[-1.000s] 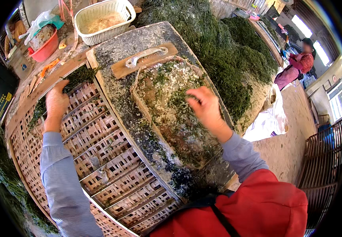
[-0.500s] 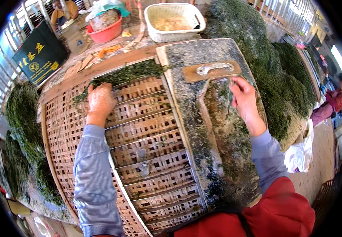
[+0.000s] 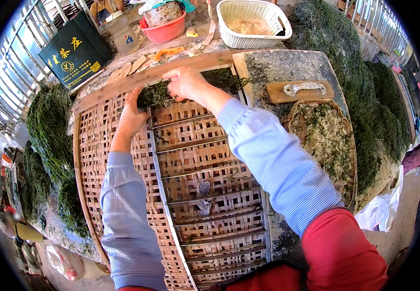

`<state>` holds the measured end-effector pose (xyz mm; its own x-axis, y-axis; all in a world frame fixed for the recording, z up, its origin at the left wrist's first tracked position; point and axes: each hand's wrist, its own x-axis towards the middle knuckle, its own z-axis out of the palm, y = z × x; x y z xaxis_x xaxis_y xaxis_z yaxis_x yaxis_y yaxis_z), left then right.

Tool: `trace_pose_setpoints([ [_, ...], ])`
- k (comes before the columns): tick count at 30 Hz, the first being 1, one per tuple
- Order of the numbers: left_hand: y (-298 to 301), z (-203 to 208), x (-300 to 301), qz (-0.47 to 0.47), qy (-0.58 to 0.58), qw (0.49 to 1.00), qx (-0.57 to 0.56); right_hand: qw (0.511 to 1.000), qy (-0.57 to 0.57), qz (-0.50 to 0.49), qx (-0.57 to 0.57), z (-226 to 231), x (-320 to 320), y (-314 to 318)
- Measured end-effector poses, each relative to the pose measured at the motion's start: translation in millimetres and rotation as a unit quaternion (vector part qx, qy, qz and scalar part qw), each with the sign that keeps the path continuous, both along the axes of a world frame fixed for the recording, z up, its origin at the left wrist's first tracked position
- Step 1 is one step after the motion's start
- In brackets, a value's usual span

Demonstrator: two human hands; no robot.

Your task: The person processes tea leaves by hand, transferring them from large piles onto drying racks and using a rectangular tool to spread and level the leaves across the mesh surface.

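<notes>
A strip of dark green, stringy seaweed lies across the far slot of a metal frame with thin crossbars. The frame rests on a woven bamboo tray. My left hand is at the strip's left end, fingers stretched out along its edge and thumb toward it. My right hand reaches across and presses bent fingers into the seaweed; their tips are partly hidden. To its right, more seaweed fills the same slot. The slots nearer me show bare weave with a few stray bits.
Right of the frame is a speckled board with a wooden float bearing a clear handle. Seaweed heaps rise at left and right. Behind stand a white basket, a red basin and a dark green bag.
My right hand has swung left from the board to the seaweed in the far slot. My left hand has turned upright at the strip's end. The view has shifted left.
</notes>
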<state>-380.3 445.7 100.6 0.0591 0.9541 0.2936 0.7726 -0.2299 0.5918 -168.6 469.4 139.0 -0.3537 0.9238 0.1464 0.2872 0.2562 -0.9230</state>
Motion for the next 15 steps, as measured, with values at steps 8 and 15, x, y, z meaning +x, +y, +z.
trace_pose_setpoints([
  [8,27,-18,-20,-0.03,0.004,0.998,0.052,0.864,-0.392,0.08,0.304,-33,-14,-15],
  [15,51,44,21,-0.038,0.113,0.992,-0.038,0.872,-0.423,0.067,0.237,-24,-18,-15],
])
